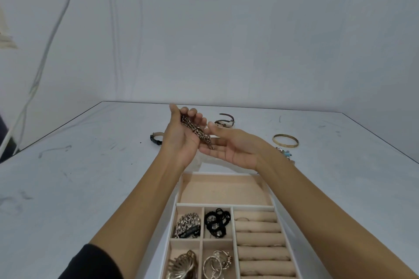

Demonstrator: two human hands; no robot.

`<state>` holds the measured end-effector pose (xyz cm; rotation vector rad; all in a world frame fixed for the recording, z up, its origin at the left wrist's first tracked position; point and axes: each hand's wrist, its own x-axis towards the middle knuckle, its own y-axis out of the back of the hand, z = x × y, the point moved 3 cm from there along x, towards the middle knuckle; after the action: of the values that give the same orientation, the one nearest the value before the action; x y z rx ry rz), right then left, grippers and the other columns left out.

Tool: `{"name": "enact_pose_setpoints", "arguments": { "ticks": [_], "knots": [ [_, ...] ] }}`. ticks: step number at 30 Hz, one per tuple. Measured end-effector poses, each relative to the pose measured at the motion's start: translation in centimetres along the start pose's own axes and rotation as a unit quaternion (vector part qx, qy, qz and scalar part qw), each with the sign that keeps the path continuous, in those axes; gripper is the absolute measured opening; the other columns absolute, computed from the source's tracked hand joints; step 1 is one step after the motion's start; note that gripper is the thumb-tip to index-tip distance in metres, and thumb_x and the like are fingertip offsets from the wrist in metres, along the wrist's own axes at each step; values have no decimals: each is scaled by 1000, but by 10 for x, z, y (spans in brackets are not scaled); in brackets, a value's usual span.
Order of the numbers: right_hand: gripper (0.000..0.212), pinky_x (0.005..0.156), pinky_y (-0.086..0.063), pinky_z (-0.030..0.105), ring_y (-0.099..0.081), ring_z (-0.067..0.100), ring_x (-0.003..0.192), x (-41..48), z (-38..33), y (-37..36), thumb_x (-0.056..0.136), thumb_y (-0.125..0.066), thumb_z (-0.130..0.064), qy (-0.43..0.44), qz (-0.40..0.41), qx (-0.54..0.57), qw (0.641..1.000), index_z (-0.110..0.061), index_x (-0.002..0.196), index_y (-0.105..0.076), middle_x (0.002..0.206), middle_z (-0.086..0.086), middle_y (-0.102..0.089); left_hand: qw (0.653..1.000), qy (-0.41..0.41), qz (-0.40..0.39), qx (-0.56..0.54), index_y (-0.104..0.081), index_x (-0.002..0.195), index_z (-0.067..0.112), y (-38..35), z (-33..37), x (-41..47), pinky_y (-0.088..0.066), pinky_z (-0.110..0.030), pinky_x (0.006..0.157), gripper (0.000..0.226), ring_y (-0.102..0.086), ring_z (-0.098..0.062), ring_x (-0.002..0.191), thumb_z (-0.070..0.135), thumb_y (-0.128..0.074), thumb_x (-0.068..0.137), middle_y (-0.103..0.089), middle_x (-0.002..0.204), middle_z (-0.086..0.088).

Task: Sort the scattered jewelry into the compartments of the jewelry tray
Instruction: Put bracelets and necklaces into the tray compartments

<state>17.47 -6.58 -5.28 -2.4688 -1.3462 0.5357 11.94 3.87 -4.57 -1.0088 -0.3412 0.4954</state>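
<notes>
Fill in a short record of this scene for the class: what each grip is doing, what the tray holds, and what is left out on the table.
left grip: holds a chain, fingers curled round it
right grip: open, palm up, under the chain's lower end
tray: wide far compartment looks empty
small compartments: silver chains; black ties; hair claw; hoops
ring rolls: right side of tray
table: black watch, brown watch, bangle, turquoise piece
</notes>
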Motion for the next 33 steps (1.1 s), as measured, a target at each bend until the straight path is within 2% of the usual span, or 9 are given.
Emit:
{"name": "enact_pose_setpoints", "arguments": {
  "ticks": [6, 12, 14, 17, 20, 22, 24, 28, 33],
  "knots": [
    [9, 71, -60, 28, -67, 19, 83, 1, 7, 0, 86, -61, 4, 24, 31, 54, 998, 4, 95, -62, 93, 13, -66, 1000, -5, 20, -5, -46, 76, 14, 1, -3, -2, -46, -34, 97, 37, -67, -18, 85, 41, -40, 100, -59, 76, -2],
    [9, 68, -60, 24, -71, 13, 68, -10, -1, 5, 83, -61, 9, 49, 62, 72, 994, 4, 90, -65, 80, 9, -70, 998, 27, -24, 53, -46, 78, 15, -2, 0, -10, -40, -37, 108, 35, -66, -19, 96, 38, -36, 102, -62, 86, -2],
    [9, 71, -60, 24, -71, 13, 70, -16, -5, 7, 83, -62, 10, 57, 67, 68, 994, 4, 89, -67, 81, 9, -71, 994, 39, -40, 92, -48, 79, 14, -3, 2, -14, -42, -38, 106, 35, -64, -20, 99, 37, -35, 102, -63, 88, -3],
    [15, 68, -59, 23, -70, 14, 71, -27, -11, 12, 81, -64, 9, 65, 79, 60, 993, 6, 96, -65, 83, 10, -69, 979, 56, -55, 189, -53, 81, 16, -2, 6, -20, -50, -32, 90, 34, -63, -15, 92, 38, -38, 101, -61, 86, 1],
    [16, 65, -59, 22, -70, 15, 69, -42, -17, 18, 80, -64, 10, 72, 95, 34, 992, 6, 95, -66, 82, 11, -69, 932, 72, -63, 350, -57, 82, 21, 2, 9, -29, -42, -23, 70, 30, -52, -9, 78, 42, -43, 99, -56, 81, 7],
    [15, 66, -59, 22, -70, 16, 71, -54, -19, 22, 79, -65, 9, 71, 97, -3, 993, 5, 94, -67, 82, 11, -70, 911, 95, -88, 393, -60, 85, 18, 4, 12, -36, -43, -21, 62, 27, -50, -7, 67, 37, -46, 98, -55, 76, 5],
    [15, 67, -59, 23, -70, 17, 73, -65, -20, 24, 78, -66, 9, 66, 97, -47, 992, 4, 92, -67, 83, 12, -71, 888, 110, -121, 430, -63, 92, 11, 5, 17, -46, -50, -18, 63, 24, -55, -7, 63, 31, -50, 96, -59, 73, 3],
    [13, 66, -59, 25, -70, 20, 69, -84, -16, 26, 76, -69, 9, 44, 93, -158, 982, 3, 88, -69, 82, 15, -72, 807, 94, -165, 559, -70, 101, 5, 8, 30, -64, -56, -17, 72, 19, -68, -11, 74, 17, -59, 92, -71, 81, -7],
    [15, 65, -59, 29, -68, 27, 65, -102, -9, 19, 71, -77, 4, 16, 62, -342, 937, 2, 84, -71, 78, 19, -72, 712, 108, -218, 658, -72, 99, 1, 9, 31, -83, -53, -18, 68, 15, -67, -15, 67, 10, -65, 88, -73, 81, -16]
  ]
}}
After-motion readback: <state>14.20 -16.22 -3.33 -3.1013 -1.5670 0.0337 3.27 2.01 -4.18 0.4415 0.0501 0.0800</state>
